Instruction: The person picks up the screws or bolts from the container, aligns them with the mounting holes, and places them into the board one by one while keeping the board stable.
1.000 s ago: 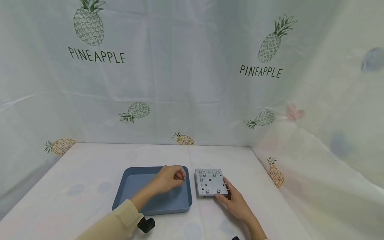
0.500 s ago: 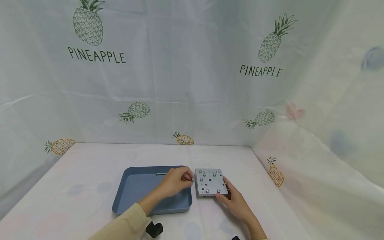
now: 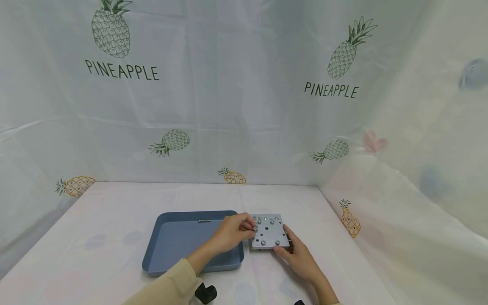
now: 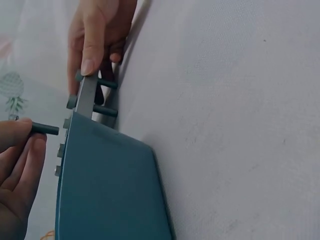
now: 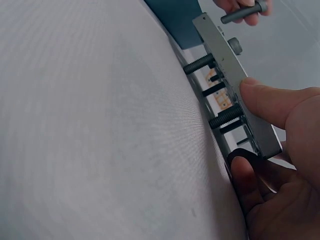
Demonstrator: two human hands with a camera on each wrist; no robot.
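A grey metal plate [image 3: 272, 234] carries several socket-head bolts, and their threaded shanks [image 5: 227, 116] stick out below it in the right wrist view. My right hand [image 3: 301, 256] grips the plate's right edge, thumb on the near corner and fingers at the side. Pinched between thumb and fingertips of my left hand [image 3: 231, 232] is a loose bolt [image 5: 244, 12], held just over the plate's left edge. In the left wrist view this bolt [image 4: 45, 129] has its shank showing beyond the fingertips, apart from the plate.
A blue tray [image 3: 148, 254] lies left of the plate, with another bolt [image 3: 204, 221] near its back. My left forearm passes over the tray's near right part. White cloth covers the table [image 3: 114, 228], and a pineapple-print curtain [image 3: 244, 106] hangs behind.
My left hand has moved right with the pinched bolt, from over the tray to the plate's left edge. The bolt in the tray has come into fuller view. My right hand stays put.
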